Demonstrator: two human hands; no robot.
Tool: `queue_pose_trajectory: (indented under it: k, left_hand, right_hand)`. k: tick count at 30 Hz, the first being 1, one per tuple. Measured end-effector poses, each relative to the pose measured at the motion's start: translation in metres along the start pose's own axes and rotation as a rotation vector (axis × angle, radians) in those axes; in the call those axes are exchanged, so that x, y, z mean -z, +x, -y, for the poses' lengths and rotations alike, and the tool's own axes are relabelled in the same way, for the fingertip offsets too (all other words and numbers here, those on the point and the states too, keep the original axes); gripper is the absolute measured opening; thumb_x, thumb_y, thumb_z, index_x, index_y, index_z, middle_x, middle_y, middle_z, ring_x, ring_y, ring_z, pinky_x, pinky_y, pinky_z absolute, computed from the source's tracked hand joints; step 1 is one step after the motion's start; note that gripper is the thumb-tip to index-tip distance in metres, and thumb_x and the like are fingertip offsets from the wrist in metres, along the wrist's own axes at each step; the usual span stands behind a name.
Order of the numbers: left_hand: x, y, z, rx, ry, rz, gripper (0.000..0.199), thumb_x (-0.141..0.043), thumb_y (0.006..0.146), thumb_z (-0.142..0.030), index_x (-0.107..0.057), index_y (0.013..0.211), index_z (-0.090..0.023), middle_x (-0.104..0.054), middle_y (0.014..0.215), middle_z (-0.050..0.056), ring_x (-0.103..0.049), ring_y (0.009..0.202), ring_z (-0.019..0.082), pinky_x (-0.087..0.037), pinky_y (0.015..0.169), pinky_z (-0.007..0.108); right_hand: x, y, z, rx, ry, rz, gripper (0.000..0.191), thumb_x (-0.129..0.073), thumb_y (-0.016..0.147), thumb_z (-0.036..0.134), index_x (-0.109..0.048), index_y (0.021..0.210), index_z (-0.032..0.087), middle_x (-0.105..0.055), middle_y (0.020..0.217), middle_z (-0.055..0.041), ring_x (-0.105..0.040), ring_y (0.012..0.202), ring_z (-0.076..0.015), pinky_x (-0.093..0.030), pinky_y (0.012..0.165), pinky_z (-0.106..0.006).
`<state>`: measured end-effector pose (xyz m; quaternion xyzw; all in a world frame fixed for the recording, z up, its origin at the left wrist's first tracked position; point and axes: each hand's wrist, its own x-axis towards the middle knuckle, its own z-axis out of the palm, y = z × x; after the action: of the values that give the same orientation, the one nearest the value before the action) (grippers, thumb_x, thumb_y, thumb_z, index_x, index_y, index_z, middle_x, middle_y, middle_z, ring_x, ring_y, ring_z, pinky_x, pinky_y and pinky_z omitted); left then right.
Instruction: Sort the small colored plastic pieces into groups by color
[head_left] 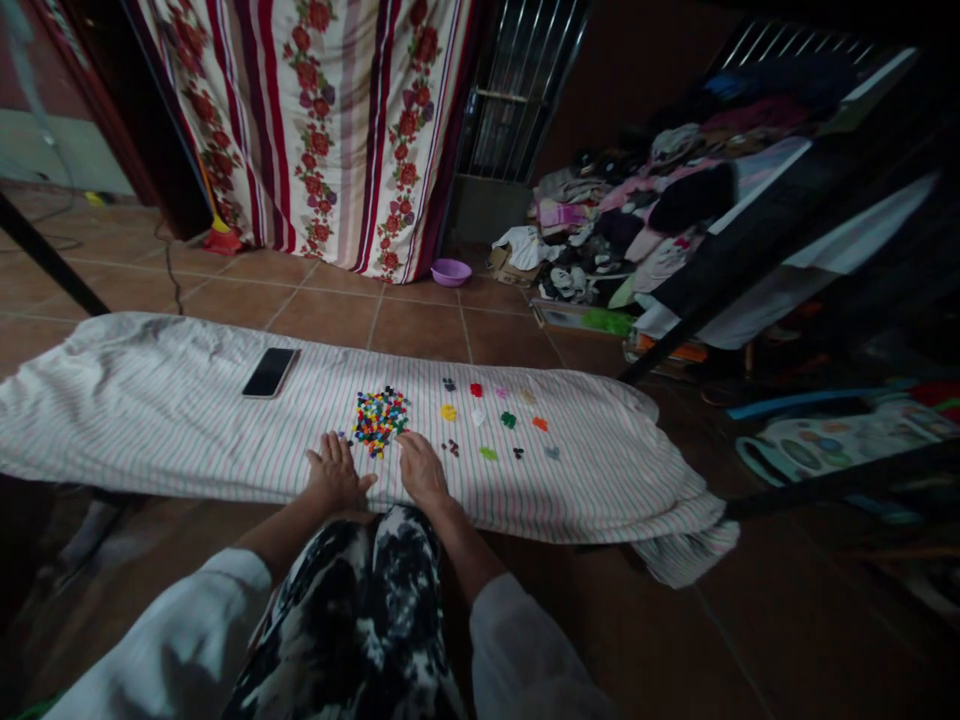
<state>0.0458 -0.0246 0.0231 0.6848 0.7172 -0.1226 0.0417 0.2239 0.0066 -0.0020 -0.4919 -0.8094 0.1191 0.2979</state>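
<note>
A mixed pile of small coloured pieces (380, 420) lies on a striped cloth (600, 490). My left hand (335, 472) rests flat on the cloth at the pile's lower left, fingers spread. At the pile's lower right is my right hand (421, 468), its fingers curled together near the edge pieces; whatever they hold is too small to tell. Small single-colour groups sit to the right, among them yellow (448, 412), red (476, 390), dark green (508, 420), orange (540, 424) and light green (488, 453).
A phone (271, 373) lies on the cloth, left of the pile. Beyond the cloth are a floral curtain (337, 130), a purple basin (451, 272) and a heap of clothes (622, 220). Dark poles, one of them (49, 255) at left, flank the cloth.
</note>
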Motion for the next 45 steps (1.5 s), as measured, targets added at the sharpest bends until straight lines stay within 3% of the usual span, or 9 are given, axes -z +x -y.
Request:
queue_pose_trajectory:
  k: [3,9,19,26,34,41,45]
  left_hand:
    - [-0.015,-0.005,0.002,-0.004,-0.063,-0.142,0.091,-0.026,0.086,-0.065,-0.023,0.144,0.005,-0.017,0.152,0.030,-0.013,0.144,0.041,-0.017,0.111,0.060]
    - [-0.033,-0.004,-0.001,0.008,-0.183,-0.323,0.087,-0.036,0.085,-0.063,-0.029,0.145,0.000,-0.026,0.149,0.031,-0.019,0.142,0.042,-0.019,0.110,0.062]
    - [-0.032,0.028,-0.014,-0.132,-0.264,-0.519,0.082,-0.041,0.085,-0.063,-0.028,0.147,-0.011,-0.027,0.152,0.024,-0.021,0.142,0.039,-0.025,0.112,0.057]
    - [-0.016,0.060,-0.028,-0.221,-0.286,-0.586,0.074,-0.044,0.087,-0.056,-0.028,0.148,-0.018,-0.020,0.156,0.019,-0.014,0.145,0.036,-0.025,0.113,0.056]
    - [0.010,0.101,-0.033,-0.281,-0.265,-0.569,0.059,-0.041,0.090,-0.046,-0.038,0.144,-0.022,-0.025,0.156,0.015,-0.018,0.144,0.035,-0.022,0.113,0.057]
    - [0.029,0.141,-0.034,-0.365,-0.205,-0.311,0.059,-0.031,0.092,-0.051,-0.037,0.144,-0.024,-0.028,0.155,0.014,-0.022,0.143,0.034,-0.027,0.110,0.054]
    - [0.031,0.147,-0.035,-0.410,-0.163,-0.268,0.054,-0.030,0.092,-0.048,-0.041,0.142,-0.028,-0.035,0.152,0.011,-0.027,0.141,0.034,-0.028,0.108,0.056]
  right_hand:
    - [-0.005,0.002,-0.006,0.033,-0.097,0.044,0.043,-0.039,0.089,0.010,-0.057,0.127,0.016,-0.056,0.127,-0.0120,-0.049,0.120,-0.0203,-0.044,0.103,-0.036]
    - [-0.008,-0.001,-0.008,-0.005,-0.122,-0.046,0.048,-0.039,0.088,0.011,-0.049,0.135,0.014,-0.051,0.133,-0.0148,-0.043,0.127,-0.0236,-0.042,0.106,-0.043]
    - [-0.010,0.000,-0.007,-0.082,-0.105,-0.109,0.045,-0.035,0.089,0.014,-0.050,0.131,0.007,-0.049,0.135,-0.0174,-0.042,0.127,-0.0251,-0.041,0.107,-0.044]
    - [-0.013,0.000,-0.009,-0.123,-0.090,-0.151,0.045,-0.035,0.089,0.013,-0.051,0.130,0.010,-0.050,0.133,-0.0162,-0.044,0.127,-0.0249,-0.043,0.105,-0.046]
    - [-0.012,0.001,-0.005,-0.148,-0.100,-0.141,0.049,-0.036,0.086,0.011,-0.050,0.133,0.010,-0.052,0.132,-0.0154,-0.044,0.126,-0.0244,-0.042,0.107,-0.046]
    - [-0.010,0.003,-0.002,-0.181,-0.148,-0.094,0.049,-0.038,0.085,0.011,-0.050,0.132,0.006,-0.051,0.133,-0.0165,-0.042,0.127,-0.0243,-0.040,0.108,-0.042]
    - [-0.011,0.003,-0.004,-0.173,-0.152,-0.088,0.048,-0.040,0.084,0.011,-0.053,0.130,0.007,-0.053,0.131,-0.0159,-0.044,0.125,-0.0242,-0.041,0.107,-0.041]
